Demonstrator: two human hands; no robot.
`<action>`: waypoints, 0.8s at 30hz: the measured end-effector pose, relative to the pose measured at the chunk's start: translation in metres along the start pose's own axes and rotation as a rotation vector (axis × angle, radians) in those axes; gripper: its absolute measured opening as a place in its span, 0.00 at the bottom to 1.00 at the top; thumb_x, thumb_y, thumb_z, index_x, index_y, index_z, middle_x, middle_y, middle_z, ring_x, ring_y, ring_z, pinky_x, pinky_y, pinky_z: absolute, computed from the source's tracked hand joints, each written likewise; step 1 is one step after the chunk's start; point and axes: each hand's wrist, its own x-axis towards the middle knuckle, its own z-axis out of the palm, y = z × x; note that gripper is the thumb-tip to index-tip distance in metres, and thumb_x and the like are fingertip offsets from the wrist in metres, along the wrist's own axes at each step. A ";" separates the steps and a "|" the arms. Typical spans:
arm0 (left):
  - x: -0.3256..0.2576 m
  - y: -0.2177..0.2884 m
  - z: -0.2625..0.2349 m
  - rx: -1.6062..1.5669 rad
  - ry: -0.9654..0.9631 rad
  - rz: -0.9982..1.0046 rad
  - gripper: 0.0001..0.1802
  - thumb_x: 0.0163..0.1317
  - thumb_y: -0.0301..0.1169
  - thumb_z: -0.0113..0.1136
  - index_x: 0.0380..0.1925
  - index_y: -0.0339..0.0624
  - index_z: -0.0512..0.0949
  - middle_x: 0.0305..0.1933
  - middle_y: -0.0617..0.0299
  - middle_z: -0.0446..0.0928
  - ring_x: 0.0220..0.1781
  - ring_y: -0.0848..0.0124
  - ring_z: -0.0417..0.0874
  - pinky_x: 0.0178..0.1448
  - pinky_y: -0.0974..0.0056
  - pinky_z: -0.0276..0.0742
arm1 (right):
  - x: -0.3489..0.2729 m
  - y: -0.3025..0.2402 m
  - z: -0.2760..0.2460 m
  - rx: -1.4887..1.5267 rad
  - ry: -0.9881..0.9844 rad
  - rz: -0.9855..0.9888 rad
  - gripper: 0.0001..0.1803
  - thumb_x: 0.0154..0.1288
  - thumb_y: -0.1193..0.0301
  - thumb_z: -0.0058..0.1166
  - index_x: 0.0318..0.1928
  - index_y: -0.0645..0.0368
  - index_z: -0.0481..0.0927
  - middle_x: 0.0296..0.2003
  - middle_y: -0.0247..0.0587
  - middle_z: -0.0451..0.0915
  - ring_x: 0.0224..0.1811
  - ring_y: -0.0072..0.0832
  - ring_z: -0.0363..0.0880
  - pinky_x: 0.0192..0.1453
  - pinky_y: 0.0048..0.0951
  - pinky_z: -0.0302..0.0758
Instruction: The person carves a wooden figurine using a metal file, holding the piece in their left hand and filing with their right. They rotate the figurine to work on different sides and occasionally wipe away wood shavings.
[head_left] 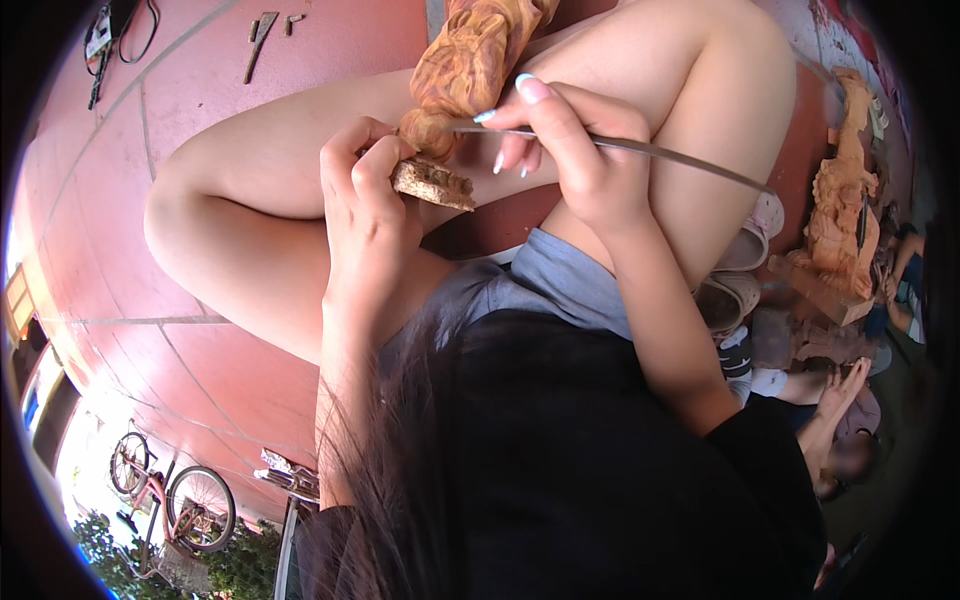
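Note:
A carved wooden figure (468, 62) with swirling orange-brown grain lies across my legs, running off the top edge. Its near end is a rounded knob and a rough, pale base piece (433, 185). My left hand (370, 180) is closed around that near end, with some fingers hidden behind it. In my right hand (585, 150) is a long thin metal tool (690, 162), slightly bent and pinched between thumb and fingers. The tool's tip meets the rounded knob or lies just in front of it; I cannot tell which.
On the pink tiled floor, a flat metal tool (260, 45) and a corded device (100, 40) lie at the far left. A larger wood carving (845, 200) stands at the right, near pale clogs (730, 295) and another person's hands (845, 385). A bicycle (180, 505) is at the lower left.

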 end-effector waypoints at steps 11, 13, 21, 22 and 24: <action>-0.002 0.004 -0.002 -0.030 -0.016 -0.051 0.42 0.41 0.11 0.71 0.54 0.43 0.58 0.53 0.46 0.64 0.55 0.53 0.72 0.57 0.54 0.73 | -0.001 0.006 0.002 0.112 0.030 -0.001 0.19 0.75 0.64 0.50 0.34 0.67 0.85 0.20 0.35 0.80 0.22 0.17 0.75 0.28 0.19 0.71; -0.001 0.006 -0.003 -0.055 -0.019 -0.072 0.42 0.41 0.11 0.70 0.54 0.43 0.58 0.54 0.46 0.64 0.55 0.53 0.72 0.58 0.54 0.72 | 0.001 0.004 0.007 0.167 0.083 0.012 0.19 0.75 0.64 0.50 0.33 0.66 0.85 0.20 0.35 0.80 0.22 0.16 0.75 0.27 0.19 0.72; 0.000 0.003 0.000 -0.064 -0.014 -0.065 0.41 0.42 0.11 0.70 0.55 0.43 0.58 0.54 0.46 0.63 0.56 0.52 0.72 0.60 0.53 0.72 | -0.001 0.008 -0.004 0.116 -0.057 0.050 0.20 0.77 0.65 0.45 0.38 0.68 0.85 0.24 0.40 0.82 0.27 0.21 0.80 0.32 0.21 0.75; 0.001 0.004 0.000 -0.070 -0.013 -0.060 0.41 0.42 0.11 0.70 0.55 0.43 0.58 0.54 0.46 0.63 0.56 0.52 0.72 0.60 0.53 0.72 | 0.002 0.005 0.001 0.128 -0.015 0.041 0.21 0.77 0.65 0.44 0.37 0.68 0.85 0.23 0.40 0.82 0.26 0.21 0.80 0.32 0.21 0.75; -0.004 0.006 -0.002 -0.063 -0.010 -0.075 0.41 0.42 0.11 0.69 0.55 0.42 0.58 0.54 0.46 0.63 0.56 0.52 0.72 0.59 0.53 0.72 | 0.008 -0.001 0.015 0.159 0.044 0.032 0.21 0.77 0.66 0.43 0.36 0.68 0.84 0.23 0.40 0.81 0.25 0.21 0.79 0.31 0.21 0.74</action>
